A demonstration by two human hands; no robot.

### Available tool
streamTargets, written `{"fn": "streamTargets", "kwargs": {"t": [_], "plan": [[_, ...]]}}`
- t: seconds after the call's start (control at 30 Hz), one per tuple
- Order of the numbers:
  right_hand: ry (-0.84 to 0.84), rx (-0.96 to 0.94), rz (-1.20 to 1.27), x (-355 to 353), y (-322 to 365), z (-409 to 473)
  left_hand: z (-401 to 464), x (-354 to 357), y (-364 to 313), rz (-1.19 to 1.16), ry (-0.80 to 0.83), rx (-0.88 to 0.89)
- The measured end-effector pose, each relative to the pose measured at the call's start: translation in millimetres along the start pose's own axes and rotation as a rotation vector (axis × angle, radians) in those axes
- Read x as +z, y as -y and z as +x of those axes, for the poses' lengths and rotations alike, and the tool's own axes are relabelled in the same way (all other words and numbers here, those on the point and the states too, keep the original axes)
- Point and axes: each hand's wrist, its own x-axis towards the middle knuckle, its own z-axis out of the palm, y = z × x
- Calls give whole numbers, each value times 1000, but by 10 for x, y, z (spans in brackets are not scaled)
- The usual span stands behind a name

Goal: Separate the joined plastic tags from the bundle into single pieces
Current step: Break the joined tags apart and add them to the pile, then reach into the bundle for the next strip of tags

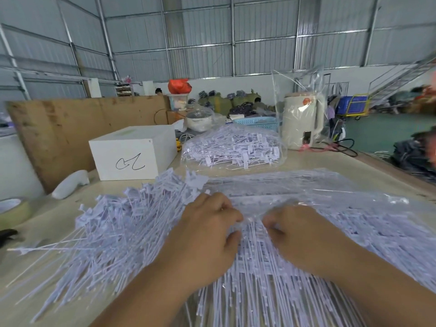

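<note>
A bundle of joined pale lilac plastic tags lies on the table right in front of me, partly under clear plastic wrap. My left hand and my right hand sit close together on it, fingers curled and pinching tags at the bundle's top. To the left spreads a loose heap of single tags with long thin stems. More joined tags in a clear bag stretch off to the right.
A second clear bag of tags lies farther back. A white box stands at the left, a white bottle and a tape roll beside it. A bagged cream kettle stands at the back right.
</note>
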Motion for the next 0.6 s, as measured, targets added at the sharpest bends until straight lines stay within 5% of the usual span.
{"fn": "streamTargets", "kwargs": {"t": [0.27,0.43,0.6], "plan": [[-198,-24,43,89,-6,130,7,11,-6,-8,-27,-94],[133,107,-104,190,31,162,2,55,15,-16,3,-90],[21,65,-89,252,-36,213,10,81,15,-23,-9,-72]]}}
